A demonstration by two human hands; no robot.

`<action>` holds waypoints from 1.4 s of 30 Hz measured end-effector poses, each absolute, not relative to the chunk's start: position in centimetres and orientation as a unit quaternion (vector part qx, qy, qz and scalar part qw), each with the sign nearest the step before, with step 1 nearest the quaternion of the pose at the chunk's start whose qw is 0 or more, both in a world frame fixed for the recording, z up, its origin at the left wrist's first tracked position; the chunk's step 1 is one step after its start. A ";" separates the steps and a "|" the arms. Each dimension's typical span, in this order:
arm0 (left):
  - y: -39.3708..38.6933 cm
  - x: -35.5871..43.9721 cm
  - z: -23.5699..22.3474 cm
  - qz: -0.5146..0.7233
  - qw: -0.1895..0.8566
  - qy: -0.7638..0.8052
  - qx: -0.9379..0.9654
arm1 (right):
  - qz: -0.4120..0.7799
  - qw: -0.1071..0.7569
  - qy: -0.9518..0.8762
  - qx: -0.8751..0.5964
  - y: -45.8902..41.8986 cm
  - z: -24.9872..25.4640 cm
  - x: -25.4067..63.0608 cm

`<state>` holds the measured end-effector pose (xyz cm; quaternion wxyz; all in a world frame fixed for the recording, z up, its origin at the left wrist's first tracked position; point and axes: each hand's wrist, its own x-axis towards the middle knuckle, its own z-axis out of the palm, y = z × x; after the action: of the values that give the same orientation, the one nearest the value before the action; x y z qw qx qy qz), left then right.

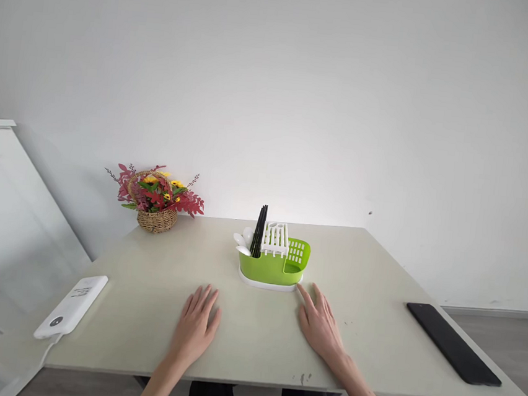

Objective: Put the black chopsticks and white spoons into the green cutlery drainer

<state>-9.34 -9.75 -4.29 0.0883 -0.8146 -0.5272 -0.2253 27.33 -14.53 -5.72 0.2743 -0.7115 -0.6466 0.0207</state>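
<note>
A green utensil holder [261, 269] with a white base stands near the middle of the table [150, 311]. White spoons [242, 241] and a bundle of black chopsticks [259, 233] lean in its left part. A white slotted rack [276, 238] sits over its centre, and the right compartment has a perforated wall. Palm down on the table to the left of the holder, my left hand [195, 325] holds nothing. My right hand [320, 320] rests with fingers stretched out, the index fingertip at the holder's right front base edge; whether it touches cannot be made out.
A wicker basket [156, 220] of artificial flowers stands at the back left by the wall. At the left edge lies a white power bank [72, 306] with a cable. A black phone [452, 342] lies near the right edge. A white cabinet [14, 217] stands at left.
</note>
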 end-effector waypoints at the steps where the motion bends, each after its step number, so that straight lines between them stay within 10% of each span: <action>1: -9.7 -9.4 -4.3 -0.226 0.089 -0.526 -0.815 | 0.020 0.274 -0.647 -0.711 -14.5 -5.7 27.3; 42: -10.0 -9.2 -3.9 -0.208 0.088 -0.534 -0.815 | 0.012 0.265 -0.656 -0.706 -14.7 -5.2 27.4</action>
<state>-9.22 -9.97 -3.88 0.0881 -0.8149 -0.5337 -0.2081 27.40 -14.70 -5.17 0.2654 -0.7061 -0.6564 0.0124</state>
